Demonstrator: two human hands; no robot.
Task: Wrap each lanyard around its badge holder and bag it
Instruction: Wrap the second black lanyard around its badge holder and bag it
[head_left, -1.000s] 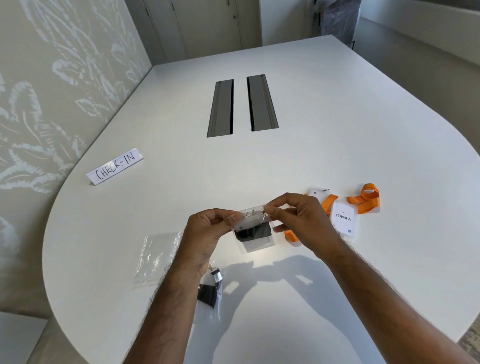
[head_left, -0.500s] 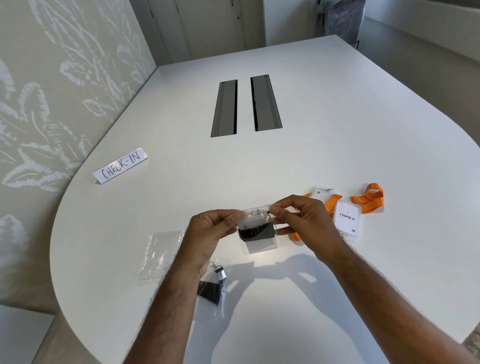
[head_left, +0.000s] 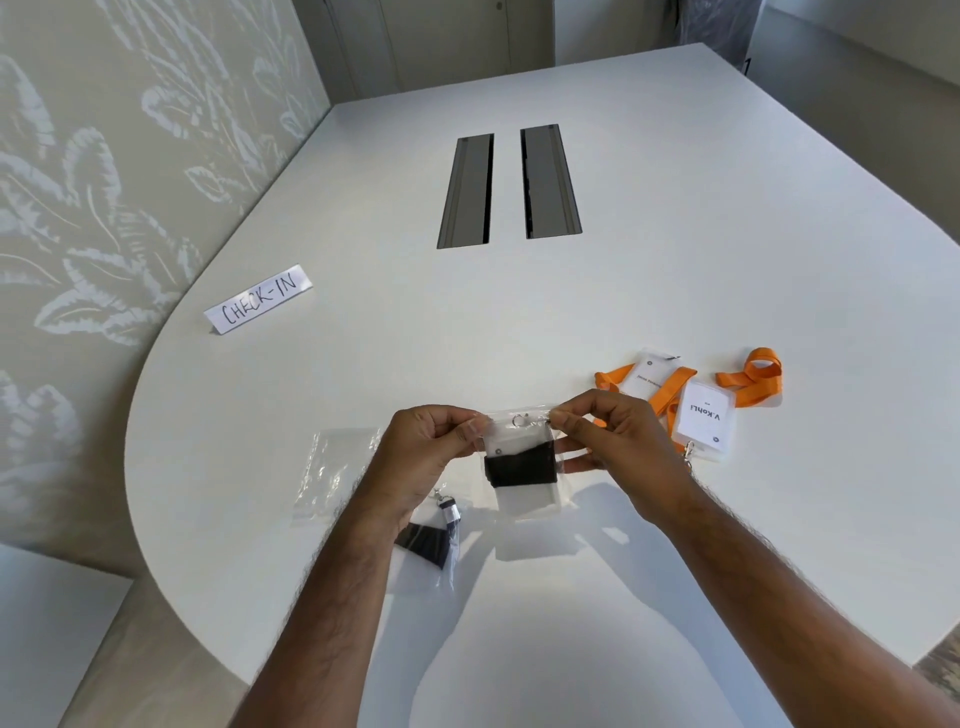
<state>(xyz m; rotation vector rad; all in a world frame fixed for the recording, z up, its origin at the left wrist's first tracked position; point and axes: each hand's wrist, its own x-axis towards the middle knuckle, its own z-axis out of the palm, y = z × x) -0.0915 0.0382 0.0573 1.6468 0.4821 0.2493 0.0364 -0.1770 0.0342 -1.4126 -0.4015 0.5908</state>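
1. Both hands are up over the white rounded table (head_left: 675, 260), and the left hand (head_left: 423, 457) pinches the top left corner of a small clear plastic bag (head_left: 522, 467) between thumb and fingertips.
2. Over on the other side, the right hand (head_left: 618, 441) pinches the bag's top right corner, its lower fingers stretched out behind the bag's right edge.
3. Hanging between the two hands, clear of the table, that bag holds a clear badge holder (head_left: 527, 501) with a black lanyard (head_left: 521, 466) wound round its middle; a metal ring shows near the bag's top edge.
4. Down below the left wrist, a second clear bag with a black-wrapped badge holder (head_left: 431, 543) lies flat on the table.
5. Just left of the left hand, an empty clear plastic bag (head_left: 337, 467) lies on the surface.
6. Beyond and to the right of the right hand, two badge holders with loose orange lanyards (head_left: 748, 382) lie near each other; the nearer card (head_left: 704, 423) reads "V.Kohli".
7. Far left, a white paper sign (head_left: 258, 299) reads "CHECK-IN".
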